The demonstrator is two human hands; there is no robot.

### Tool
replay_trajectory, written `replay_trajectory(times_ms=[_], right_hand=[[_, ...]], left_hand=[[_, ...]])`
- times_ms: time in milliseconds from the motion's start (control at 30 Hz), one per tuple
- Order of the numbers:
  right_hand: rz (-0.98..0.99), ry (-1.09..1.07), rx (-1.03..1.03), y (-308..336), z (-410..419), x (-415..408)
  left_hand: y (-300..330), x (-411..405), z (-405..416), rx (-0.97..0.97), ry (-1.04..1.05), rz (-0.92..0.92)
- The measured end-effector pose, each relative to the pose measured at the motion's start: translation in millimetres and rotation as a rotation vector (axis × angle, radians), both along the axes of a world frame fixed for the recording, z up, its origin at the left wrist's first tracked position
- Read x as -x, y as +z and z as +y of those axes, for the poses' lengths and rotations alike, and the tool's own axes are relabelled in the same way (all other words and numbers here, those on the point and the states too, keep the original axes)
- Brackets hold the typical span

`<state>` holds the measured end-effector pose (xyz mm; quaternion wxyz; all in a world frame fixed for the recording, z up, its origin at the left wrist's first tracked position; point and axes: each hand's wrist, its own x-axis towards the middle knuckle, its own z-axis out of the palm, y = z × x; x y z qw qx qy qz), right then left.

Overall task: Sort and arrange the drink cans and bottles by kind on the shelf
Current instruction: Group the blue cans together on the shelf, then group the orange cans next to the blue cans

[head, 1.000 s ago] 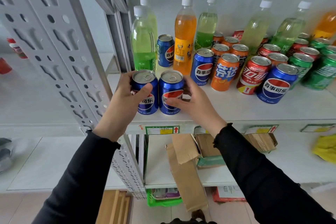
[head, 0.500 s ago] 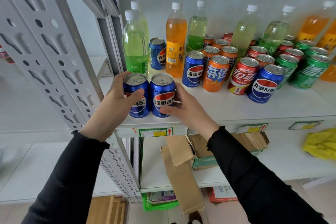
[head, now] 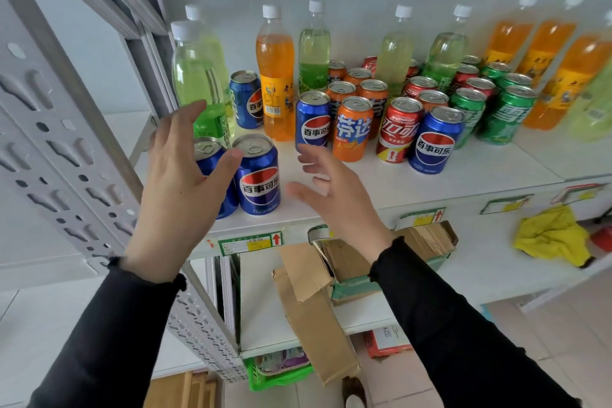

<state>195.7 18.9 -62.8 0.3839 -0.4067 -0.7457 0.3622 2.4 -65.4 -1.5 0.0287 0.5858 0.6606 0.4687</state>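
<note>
While both hands are hovering with fingers spread and holding nothing, the left hand (head: pixel 178 182) is covering part of one blue Pepsi can (head: pixel 212 175), and the right hand (head: pixel 334 195) is hanging just right of the second Pepsi can (head: pixel 260 175), apart from it. The two cans are standing upright, side by side and touching, at the front edge of the shelf (head: pixel 430 189). Beyond the grip, more blue, orange, red and green cans are crowding among green and orange bottles. Below the right hand, a torn cardboard box (head: pixel 331 268) is sitting on the lower shelf.
</note>
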Motion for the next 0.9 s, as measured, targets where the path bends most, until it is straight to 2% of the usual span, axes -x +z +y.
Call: replay_trajectory(times_ms=[267,567,733,900], right_hand=[[0.097,-0.182,-0.110,11.2,9.1,-66.4],[0.094,-0.207,-0.178,20.8,47.9,-133.8],[0.013,-0.153,-0.323,42.5,71.0,-160.2],[-0.200,-0.082,-0.435,83.4,115.4,-171.1]], left_hand=[[14.7,-53.3,23.3,-0.120,-0.128,0.154],[13.6,-111.8,76.0,-0.007,-0.168,0.148],[19.3,-134.0,100.8,0.066,-0.131,0.174],[36.5,-148.7,126.3,0.147,-0.058,0.239]])
